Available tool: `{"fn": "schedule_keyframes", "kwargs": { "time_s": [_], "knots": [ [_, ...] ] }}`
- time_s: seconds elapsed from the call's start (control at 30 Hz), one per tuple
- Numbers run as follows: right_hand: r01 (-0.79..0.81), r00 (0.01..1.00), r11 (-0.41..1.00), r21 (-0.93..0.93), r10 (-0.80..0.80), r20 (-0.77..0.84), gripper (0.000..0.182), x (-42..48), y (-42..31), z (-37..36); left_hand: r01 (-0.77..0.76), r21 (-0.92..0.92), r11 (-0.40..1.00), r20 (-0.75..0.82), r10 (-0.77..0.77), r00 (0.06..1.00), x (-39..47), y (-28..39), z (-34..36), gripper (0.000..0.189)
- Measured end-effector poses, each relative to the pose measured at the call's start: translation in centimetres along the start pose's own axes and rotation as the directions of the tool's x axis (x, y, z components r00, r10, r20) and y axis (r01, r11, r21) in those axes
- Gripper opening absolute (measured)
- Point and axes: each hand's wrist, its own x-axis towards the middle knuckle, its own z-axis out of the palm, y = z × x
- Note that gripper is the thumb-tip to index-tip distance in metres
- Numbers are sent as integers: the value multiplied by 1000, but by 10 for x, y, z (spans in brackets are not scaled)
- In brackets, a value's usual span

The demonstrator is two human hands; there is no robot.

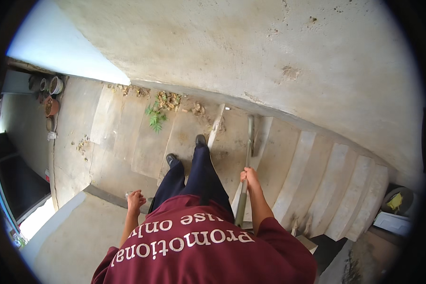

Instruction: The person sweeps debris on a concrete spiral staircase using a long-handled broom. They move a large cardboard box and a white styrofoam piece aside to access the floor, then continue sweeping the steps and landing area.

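My right hand (250,177) is closed around the pole of a long-handled tool (249,152), perhaps a broom. Its pole has a greenish grip section below my hand, and its far end rests near a concrete step by the wall; the kind of head is unclear. My left hand (136,201) hangs over the stair side wall with fingers curled; a small shiny spot shows beside it, and whether it holds anything is unclear. Dry leaves (169,100) and a green leafy sprig (157,119) lie on a step ahead of my feet, near the wall.
Concrete steps (284,159) run across the view beside a tall plastered wall (234,46). A low side wall (78,227) stands at the lower left. Flower pots (51,106) line the far left. More leaves (81,145) lie on the floor. A white container (391,223) sits at the far right.
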Motion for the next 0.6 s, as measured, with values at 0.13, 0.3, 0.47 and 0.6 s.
{"fn": "schedule_keyframes", "kwargs": {
  "time_s": [0.13,0.3,0.47,0.6],
  "knots": [
    [86,967,996,39,-93,236,24,70,25,2,67,45,997,54,-69,996,13,-15,-27,28],
    [-462,847,846,266,332,415,25,62,40,67,37,131,991,30,-41,999,14,-4,-41,28],
    [-367,890,868,335,223,397,28,-3,20,33,-18,71,997,50,14,999,17,8,-42,30],
    [121,984,928,352,-158,78,20,33,-10,67,-41,77,996,28,39,999,0,27,-24,29]
  ]
}}
